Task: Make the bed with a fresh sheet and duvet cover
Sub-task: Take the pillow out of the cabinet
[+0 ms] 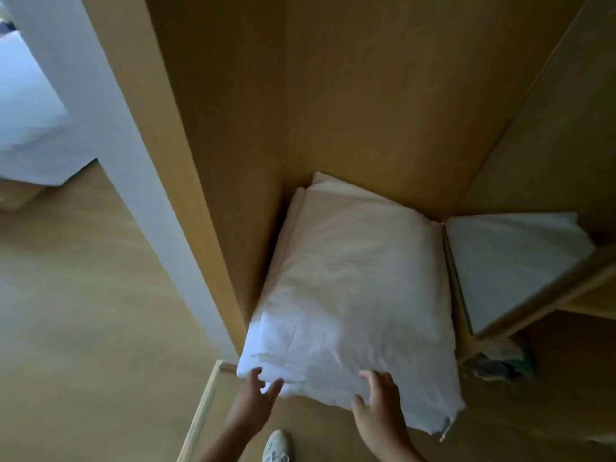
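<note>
Our left hand (255, 395), our right hand (378, 400), both hands splayed, touching the near edge of one folded linen stack (350, 278); one second stack (510, 261) to its right; one shoe (276, 446) near

The left hand (255, 395) and right hand (380, 400) reach forward, fingers spread and relaxed.

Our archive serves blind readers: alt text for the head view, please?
A left hand and a right hand touch the front edge of a folded white bedding stack in a wooden wardrobe. More folded linen lies in the next compartment.
</note>
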A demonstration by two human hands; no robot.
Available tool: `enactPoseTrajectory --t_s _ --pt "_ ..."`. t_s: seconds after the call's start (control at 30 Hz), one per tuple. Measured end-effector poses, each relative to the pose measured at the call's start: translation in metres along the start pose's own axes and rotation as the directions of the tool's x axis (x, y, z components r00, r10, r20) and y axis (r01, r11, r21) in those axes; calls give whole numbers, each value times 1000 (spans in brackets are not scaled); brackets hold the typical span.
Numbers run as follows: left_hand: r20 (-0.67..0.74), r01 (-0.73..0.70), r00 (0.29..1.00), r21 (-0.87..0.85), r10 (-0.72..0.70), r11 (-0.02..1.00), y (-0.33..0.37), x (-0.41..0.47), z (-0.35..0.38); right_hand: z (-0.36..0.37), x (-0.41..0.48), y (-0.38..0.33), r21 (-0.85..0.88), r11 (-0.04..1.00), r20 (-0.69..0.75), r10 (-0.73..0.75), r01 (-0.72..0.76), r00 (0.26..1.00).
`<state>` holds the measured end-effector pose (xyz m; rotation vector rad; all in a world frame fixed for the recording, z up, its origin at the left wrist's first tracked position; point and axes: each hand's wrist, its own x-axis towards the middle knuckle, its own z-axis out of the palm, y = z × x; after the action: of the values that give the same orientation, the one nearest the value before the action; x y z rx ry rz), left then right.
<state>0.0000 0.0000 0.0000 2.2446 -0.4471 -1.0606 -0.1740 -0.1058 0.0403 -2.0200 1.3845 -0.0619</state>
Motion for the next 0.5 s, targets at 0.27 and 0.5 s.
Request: enactPoseTrajectory --t_s 0.27,0.5 --pt "43 155 985 206 -167 966 44 106 -10 27 84 -55 -27 995 46 96 -95 994" --pt "76 125 988 131 -136 983 65 151 -15 44 118 -84 6 969 11 245 -245 969"
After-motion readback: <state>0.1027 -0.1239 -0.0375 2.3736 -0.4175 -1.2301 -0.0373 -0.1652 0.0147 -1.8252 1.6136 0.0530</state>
